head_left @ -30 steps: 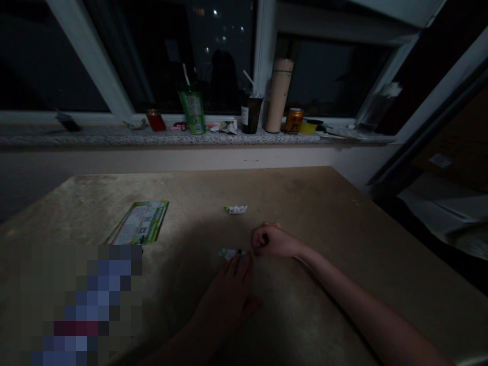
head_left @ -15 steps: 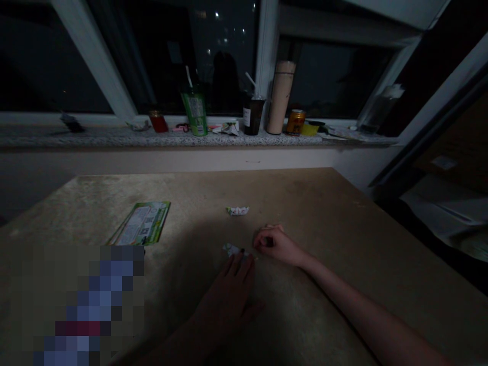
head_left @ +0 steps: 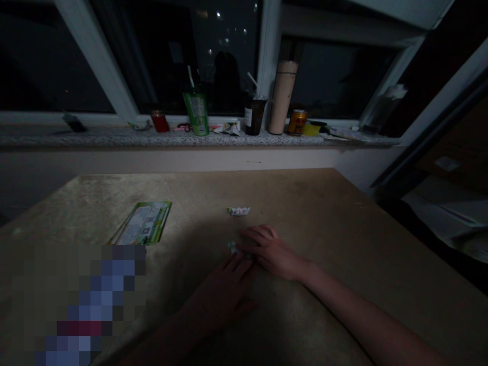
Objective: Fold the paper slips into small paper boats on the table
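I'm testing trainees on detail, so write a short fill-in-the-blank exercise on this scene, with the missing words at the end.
The bare left hand and the bare ____ hand are both at the small white-and-green scrap.
The flat, green-and-white printed packet lies to the ____ of both hands.
On the speckled stone sill, the tall pale-pink cylindrical flask stands between the dark plastic cup and the orange metal ____.

Missing words: right; left; can.
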`<action>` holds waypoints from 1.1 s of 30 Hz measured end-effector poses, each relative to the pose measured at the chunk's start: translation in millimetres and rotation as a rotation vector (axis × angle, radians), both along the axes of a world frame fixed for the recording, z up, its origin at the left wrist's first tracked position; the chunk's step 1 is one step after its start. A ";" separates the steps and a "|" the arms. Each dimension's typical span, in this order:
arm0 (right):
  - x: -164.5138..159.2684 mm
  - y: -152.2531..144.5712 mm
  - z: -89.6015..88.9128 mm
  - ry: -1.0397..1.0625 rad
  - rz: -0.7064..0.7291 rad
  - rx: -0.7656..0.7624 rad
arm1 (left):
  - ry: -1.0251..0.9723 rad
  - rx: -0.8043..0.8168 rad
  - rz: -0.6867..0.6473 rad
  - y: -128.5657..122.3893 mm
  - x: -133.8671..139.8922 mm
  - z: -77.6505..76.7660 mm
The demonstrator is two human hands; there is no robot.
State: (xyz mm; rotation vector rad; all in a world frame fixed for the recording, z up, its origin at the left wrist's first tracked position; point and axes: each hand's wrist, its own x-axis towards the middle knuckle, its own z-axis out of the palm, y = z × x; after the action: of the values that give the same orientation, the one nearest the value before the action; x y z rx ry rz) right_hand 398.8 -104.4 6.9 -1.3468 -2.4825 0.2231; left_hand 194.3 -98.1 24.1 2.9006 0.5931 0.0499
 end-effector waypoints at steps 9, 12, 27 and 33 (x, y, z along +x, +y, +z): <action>11.1 -6.1 13.6 -0.016 -0.032 0.047 | -0.045 0.091 -0.131 24.9 -13.4 6.5; 12.8 -7.6 15.2 0.013 -0.036 0.065 | -0.059 0.106 -0.134 28.5 -16.7 12.4; 8.7 -14.0 20.0 -0.026 -0.017 0.015 | -0.031 0.039 -0.008 39.3 -23.4 22.2; 1.3 -16.2 16.0 -0.040 -0.033 0.024 | -0.185 0.007 0.198 35.4 -16.0 1.7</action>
State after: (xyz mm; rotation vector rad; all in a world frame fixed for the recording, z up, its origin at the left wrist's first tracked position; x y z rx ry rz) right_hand 400.1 -120.6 22.9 -1.3940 -2.4855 0.1602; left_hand 178.3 -62.7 25.7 2.7913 0.8430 0.3437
